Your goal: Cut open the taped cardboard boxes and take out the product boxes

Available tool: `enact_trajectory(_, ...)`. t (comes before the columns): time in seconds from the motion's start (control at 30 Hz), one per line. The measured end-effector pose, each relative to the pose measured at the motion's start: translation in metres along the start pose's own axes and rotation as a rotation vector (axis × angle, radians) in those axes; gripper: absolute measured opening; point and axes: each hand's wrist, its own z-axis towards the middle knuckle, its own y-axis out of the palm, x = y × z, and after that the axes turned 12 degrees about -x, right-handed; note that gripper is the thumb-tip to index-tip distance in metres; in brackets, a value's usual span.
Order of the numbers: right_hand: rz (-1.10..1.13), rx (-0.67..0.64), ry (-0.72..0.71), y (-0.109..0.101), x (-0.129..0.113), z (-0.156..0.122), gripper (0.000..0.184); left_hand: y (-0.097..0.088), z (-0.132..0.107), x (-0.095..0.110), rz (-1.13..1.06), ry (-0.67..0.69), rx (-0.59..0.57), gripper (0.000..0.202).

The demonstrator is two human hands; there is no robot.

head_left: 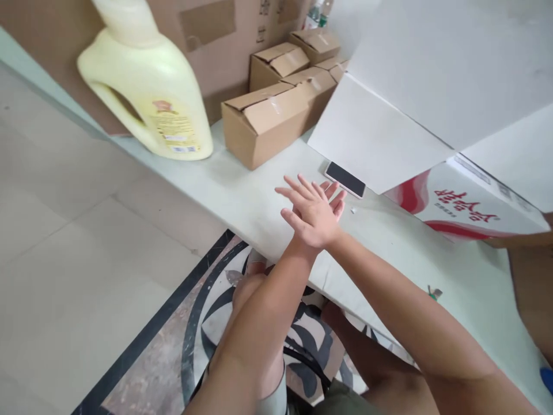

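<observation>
My right hand lies across the back of my left hand, palm down, with its fingers spread. Underneath, my left hand is mostly hidden; only some outstretched fingers show at the right side. Both are open, and I see nothing held in either. They are above the pale tabletop, near its front edge. Just beyond the fingertips lies a phone with a dark screen, partly beside the flap of a white carton. A tiny white scrap sits right of my hands.
A pale yellow detergent jug stands at the left near the table edge. Several small brown cardboard boxes are grouped behind the hands, before a large carton. Plastic bottles stand at the back. A small green scrap lies at right.
</observation>
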Motion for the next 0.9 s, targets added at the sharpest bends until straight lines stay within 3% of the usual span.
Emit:
enact_trajectory(0.1, -0.071, 0.062, 0.043, -0.006, -0.017, 0.037, 0.056, -0.033, 0.0, 0.017, -0.066, -0.018, 0.091, 0.08)
enact_trajectory(0.2, -0.139, 0.141, 0.145, -0.006, -0.031, 0.07, 0.059, -0.056, 0.0, 0.035, 0.039, -0.033, 0.182, 0.095)
enact_trajectory(0.33, -0.234, 0.191, 0.154, 0.001, -0.031, 0.114, 0.065, -0.078, 0.0, 0.045, -0.024, -0.05, 0.196, 0.086)
enact_trajectory(0.53, -0.135, 0.299, -0.012, 0.017, -0.007, 0.172, 0.075, -0.088, -0.005, 0.039, 0.01, -0.041, 0.19, 0.074)
enact_trajectory(0.63, -0.13, 0.32, -0.018, 0.023, -0.008, 0.177, 0.076, -0.089, -0.009, 0.037, 0.056, -0.037, 0.173, 0.071)
enact_trajectory(0.77, -0.155, 0.379, 0.046, 0.024, -0.019, 0.157, 0.075, -0.089, -0.012, 0.037, 0.117, -0.051, 0.141, 0.069)
enact_trajectory(0.9, -0.149, 0.399, 0.167, 0.027, -0.022, 0.118, 0.075, -0.083, -0.015, 0.033, 0.205, -0.137, 0.42, 0.069)
